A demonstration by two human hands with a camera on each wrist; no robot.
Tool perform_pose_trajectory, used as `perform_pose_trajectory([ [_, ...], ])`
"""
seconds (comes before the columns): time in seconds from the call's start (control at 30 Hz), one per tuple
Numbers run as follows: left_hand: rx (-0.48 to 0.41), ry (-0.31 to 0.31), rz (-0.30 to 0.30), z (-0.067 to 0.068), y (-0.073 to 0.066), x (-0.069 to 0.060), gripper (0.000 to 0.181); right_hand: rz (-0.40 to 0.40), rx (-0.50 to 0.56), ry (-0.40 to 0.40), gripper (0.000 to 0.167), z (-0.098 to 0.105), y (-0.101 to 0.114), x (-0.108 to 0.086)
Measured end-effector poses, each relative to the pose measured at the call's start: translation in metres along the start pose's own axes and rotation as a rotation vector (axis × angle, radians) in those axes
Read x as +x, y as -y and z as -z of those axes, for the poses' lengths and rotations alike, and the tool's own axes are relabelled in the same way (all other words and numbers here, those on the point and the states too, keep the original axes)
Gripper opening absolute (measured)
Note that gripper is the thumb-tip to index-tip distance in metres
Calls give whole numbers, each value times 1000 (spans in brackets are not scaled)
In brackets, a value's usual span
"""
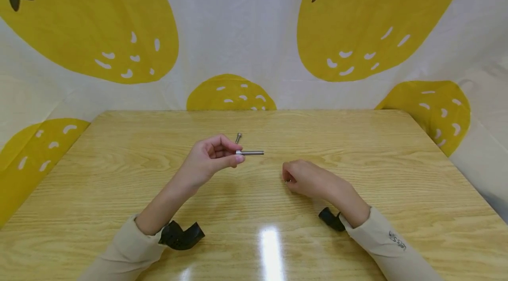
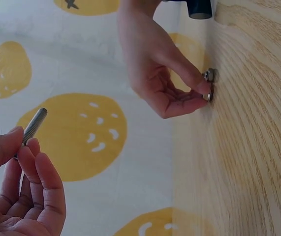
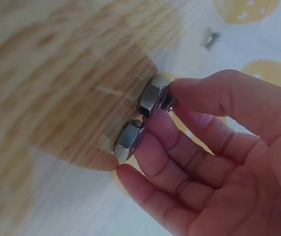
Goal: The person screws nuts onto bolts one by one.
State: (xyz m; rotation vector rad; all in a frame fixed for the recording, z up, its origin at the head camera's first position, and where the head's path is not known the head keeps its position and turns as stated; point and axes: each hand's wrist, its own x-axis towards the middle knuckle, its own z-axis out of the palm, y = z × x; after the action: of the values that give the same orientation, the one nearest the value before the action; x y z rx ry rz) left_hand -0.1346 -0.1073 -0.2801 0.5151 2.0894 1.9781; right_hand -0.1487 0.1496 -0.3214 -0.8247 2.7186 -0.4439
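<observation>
Near the table's middle, my left hand (image 1: 202, 162) pinches a metal bolt (image 1: 254, 153) between thumb and fingers, its shank pointing right. In the left wrist view the bolt's threads (image 2: 34, 125) stick up past the fingertips. A second bolt (image 1: 238, 137) is just beyond that hand, partly hidden by it. My right hand (image 1: 311, 178) is low over the table, its thumb and fingertips at shiny hex nuts. One nut (image 3: 153, 96) is pinched at the thumb; another nut (image 3: 129, 140) rests by the other fingertips. A smaller shiny part (image 3: 168, 102) shows behind the upper nut, its kind unclear.
The wooden table (image 1: 119, 175) reaches back to a white cloth (image 1: 238, 20) with yellow fruit shapes. Black wrist-worn pieces (image 1: 182, 236) stick out by both sleeves. Light glares off the tabletop near its front.
</observation>
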Motion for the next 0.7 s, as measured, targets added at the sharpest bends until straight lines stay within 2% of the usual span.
perform_pose_trajectory([
  [0.4,1,-1,-1,0,0,0,20,-1,110,-18,5,4,-2,-2],
  [0.57,2,-4,5,0,1,0,19,57,214,-46,5,11,-3,-4],
  [0.7,-6,-3,13,-1,1,0,19,129,272,-109,5,18,-2,-7],
])
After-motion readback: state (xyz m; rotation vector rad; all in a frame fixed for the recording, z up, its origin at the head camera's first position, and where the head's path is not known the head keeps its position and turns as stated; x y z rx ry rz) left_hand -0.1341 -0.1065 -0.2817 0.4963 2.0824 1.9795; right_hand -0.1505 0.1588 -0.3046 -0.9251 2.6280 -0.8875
